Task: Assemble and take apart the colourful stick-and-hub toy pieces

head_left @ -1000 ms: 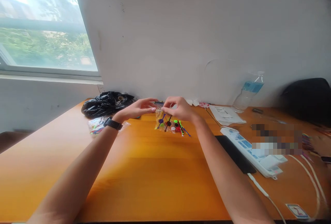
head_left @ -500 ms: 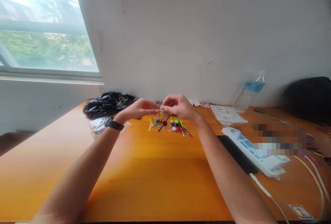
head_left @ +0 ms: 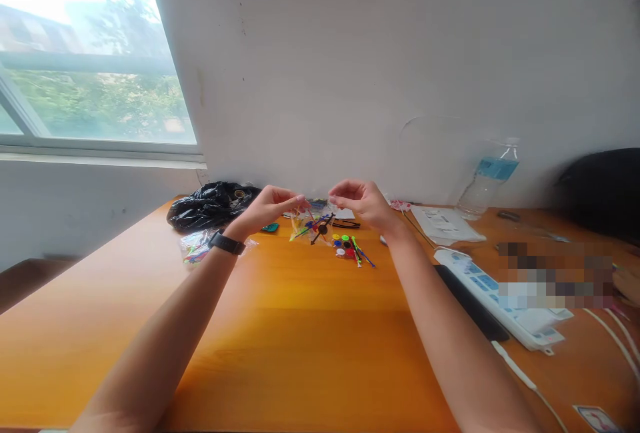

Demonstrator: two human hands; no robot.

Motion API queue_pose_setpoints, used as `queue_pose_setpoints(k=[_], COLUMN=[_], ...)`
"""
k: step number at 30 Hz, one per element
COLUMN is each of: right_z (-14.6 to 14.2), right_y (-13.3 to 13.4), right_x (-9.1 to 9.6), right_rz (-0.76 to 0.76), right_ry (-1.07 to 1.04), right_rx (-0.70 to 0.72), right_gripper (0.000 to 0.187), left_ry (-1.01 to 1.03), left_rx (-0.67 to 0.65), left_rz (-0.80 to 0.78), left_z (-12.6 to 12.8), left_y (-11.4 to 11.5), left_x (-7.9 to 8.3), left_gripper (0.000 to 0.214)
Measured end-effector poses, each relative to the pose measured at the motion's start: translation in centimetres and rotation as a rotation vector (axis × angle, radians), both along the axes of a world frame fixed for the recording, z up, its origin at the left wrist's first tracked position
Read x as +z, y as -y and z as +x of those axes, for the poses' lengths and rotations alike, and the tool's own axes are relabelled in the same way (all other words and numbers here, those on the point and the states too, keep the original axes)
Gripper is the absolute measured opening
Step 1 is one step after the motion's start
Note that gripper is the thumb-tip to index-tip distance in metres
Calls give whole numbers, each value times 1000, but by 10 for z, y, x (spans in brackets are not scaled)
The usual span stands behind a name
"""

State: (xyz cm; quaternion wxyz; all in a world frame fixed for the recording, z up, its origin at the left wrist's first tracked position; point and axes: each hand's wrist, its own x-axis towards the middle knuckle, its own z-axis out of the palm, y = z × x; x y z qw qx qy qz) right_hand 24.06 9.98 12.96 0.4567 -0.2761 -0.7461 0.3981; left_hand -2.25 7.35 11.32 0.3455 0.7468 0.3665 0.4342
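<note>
My left hand [head_left: 277,206], with a black watch [head_left: 226,243] on its wrist, pinches the upper edge of a clear plastic bag [head_left: 299,228]. Several thin coloured sticks and a dark disc with pointed arms [head_left: 323,228] show in or against that bag; which of them are inside I cannot tell. Across a small gap, my right hand [head_left: 363,201] has thumb and fingers closed on a bit of clear plastic, seemingly part of the bag. Below lie small coloured discs [head_left: 345,238] and thin coloured sticks [head_left: 361,252] on the wooden table [head_left: 300,346].
A black plastic bag [head_left: 210,205] and a bag of coloured pieces [head_left: 195,246] lie left. To the right are a white power strip [head_left: 480,280], a dark flat device [head_left: 467,300], a paper sheet [head_left: 445,223] and a water bottle [head_left: 485,180]. A person's hand [head_left: 627,280] shows at the right edge.
My hands have moved apart, leaving a gap between their fingertips. The clear bag has risen slightly, and a teal item and black strips behind it have come into view.
</note>
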Motion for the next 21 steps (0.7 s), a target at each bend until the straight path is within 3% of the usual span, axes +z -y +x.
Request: queue_pose_setpoints(k=[7, 10, 16, 21], right_z=[-1, -3, -2, 0], right_y=[1, 0, -6, -5], right_x=[0, -1, -5, -3], right_rz=[34, 41, 44, 32], right_ry=[-34, -68, -230, -259], right_rx=[7, -7, 19, 18], right_gripper=[32, 30, 31, 13], left_ry=[261, 280, 321, 373], left_rx=[74, 106, 2, -5], left_rz=[35, 45, 51, 8], left_z=[7, 8, 4, 1], left_y=[4, 4, -2, -6], left_x=[5, 7, 3, -1], left_gripper=[40, 33, 42, 33])
